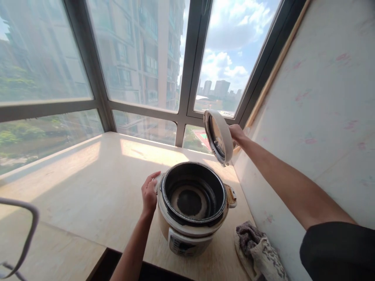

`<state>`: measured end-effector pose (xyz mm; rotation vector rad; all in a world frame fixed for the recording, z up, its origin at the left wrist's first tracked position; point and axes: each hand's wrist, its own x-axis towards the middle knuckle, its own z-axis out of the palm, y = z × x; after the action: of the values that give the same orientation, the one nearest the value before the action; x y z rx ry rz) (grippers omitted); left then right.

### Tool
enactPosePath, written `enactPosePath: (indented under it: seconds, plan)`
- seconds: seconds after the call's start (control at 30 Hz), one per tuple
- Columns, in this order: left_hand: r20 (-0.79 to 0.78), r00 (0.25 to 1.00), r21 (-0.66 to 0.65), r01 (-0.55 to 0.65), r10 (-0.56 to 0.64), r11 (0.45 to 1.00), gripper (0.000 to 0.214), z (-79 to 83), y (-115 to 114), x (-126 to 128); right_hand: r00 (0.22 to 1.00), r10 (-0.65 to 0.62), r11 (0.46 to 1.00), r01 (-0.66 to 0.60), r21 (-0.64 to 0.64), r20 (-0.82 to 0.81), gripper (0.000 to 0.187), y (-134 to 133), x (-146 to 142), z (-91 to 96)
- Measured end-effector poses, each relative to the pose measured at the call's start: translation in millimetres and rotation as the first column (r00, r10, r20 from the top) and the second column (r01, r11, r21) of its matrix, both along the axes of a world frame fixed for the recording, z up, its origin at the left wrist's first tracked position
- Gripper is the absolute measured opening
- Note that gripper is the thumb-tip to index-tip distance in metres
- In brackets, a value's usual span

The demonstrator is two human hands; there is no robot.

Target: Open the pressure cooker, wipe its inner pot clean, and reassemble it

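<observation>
An electric pressure cooker [191, 236] stands on the pale window ledge, its control panel facing me. Inside it sits a dark inner pot [215, 195] with a stained bottom. My left hand [150, 191] is closed around the handle on the cooker's left side; the fingers partly hide that handle. Up and to the right, my right hand [236, 133] grips the lid [224, 136] from its outer side. The lid is raised clear of the cooker and tilted, its metal underside turned to the left. On the cooker's right side a handle [231, 196] shows.
Crumpled cloths [260, 249] lie at the right, against the patterned wall [319, 128]. Tall windows with grey frames [183, 89] stand behind the ledge [88, 187]. A grey curved tube [33, 218] reaches in at the left. A dark edge [107, 265] runs along the front.
</observation>
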<state>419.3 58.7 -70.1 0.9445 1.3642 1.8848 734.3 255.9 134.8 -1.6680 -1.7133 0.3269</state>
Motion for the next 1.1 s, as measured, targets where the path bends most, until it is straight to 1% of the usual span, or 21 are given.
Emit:
enactPosePath:
  seconds: [0.03, 0.07, 0.13, 0.17, 0.2, 0.27, 0.33, 0.5, 0.57, 0.67, 0.8, 0.97, 1.1]
  plan:
    - [-0.006, 1.0, -0.01, -0.001, 0.001, 1.0, 0.048, 0.8, 0, 0, 0.999, -0.05, 0.999, 0.05, -0.015, 0.015, 0.063, 6, 0, -2.2]
    - [-0.017, 1.0, -0.015, -0.008, 0.008, 1.0, 0.048, 1.4, -1, 0, 0.993, -0.101, 0.994, 0.103, -0.023, 0.062, 0.063, 12, 0, -5.5]
    - [-0.044, 0.999, -0.014, -0.031, 0.031, 0.999, 0.048, 1.8, -1, 0, 0.953, -0.191, 0.98, 0.197, -0.003, 0.233, 0.063, 22, 0, -16.5]
    - [-0.051, 0.998, -0.017, -0.039, 0.038, 0.999, 0.048, 1.5, -1, -1, 0.913, -0.216, 0.974, 0.224, 0.017, 0.347, 0.064, 26, 0, -24.3]
    - [-0.051, 0.998, -0.023, -0.045, 0.044, 0.999, 0.048, 0.9, 0, -1, 0.861, -0.222, 0.972, 0.234, 0.031, 0.457, 0.065, 30, -1, -33.5]
    - [-0.039, 0.998, -0.04, -0.048, 0.046, 0.998, 0.048, -0.6, 0, -2, 0.771, -0.182, 0.977, 0.215, 0.021, 0.61, 0.064, 36, -3, -55.3]
    - [-0.04, 0.998, -0.049, -0.057, 0.055, 0.997, 0.048, -1.9, 1, -2, 0.725, -0.129, 0.983, 0.182, -0.008, 0.676, 0.058, 40, -5, -79.7]
    - [-0.104, 0.99, -0.066, -0.107, 0.1, 0.992, 0.046, -1.7, -1, -3, 0.691, -0.048, 0.99, 0.127, -0.056, 0.721, 0.05, 45, -7, -136.6]
    - [-0.137, 0.984, -0.071, -0.123, 0.113, 0.99, 0.045, -1.8, -2, -3, 0.679, -0.028, 0.992, 0.109, -0.063, 0.733, 0.049, 45, -5, -154.7]
    - [-0.191, 0.973, -0.071, -0.148, 0.132, 0.986, 0.043, -3.5, -3, -4, 0.664, -0.024, 0.993, 0.102, -0.059, 0.748, 0.047, 45, -1, -175.8]
    - [-0.211, 0.966, -0.032, -0.159, 0.149, 0.987, 0.039, -7.7, -3, -6, 0.655, -0.028, 0.99, 0.123, -0.069, 0.755, 0.046, 48, 4, -194.1]
    - [-0.239, 0.957, 0.02, -0.165, 0.166, 0.986, 0.038, -10.9, -3, -6, 0.659, -0.04, 0.986, 0.146, -0.076, 0.751, 0.045, 49, 9, -208.0]
    - [-0.228, 0.959, -0.003, -0.173, 0.167, 0.985, 0.039, -9.2, -2, -5, 0.667, -0.049, 0.985, 0.154, -0.072, 0.744, 0.043, 45, 11, -216.2]
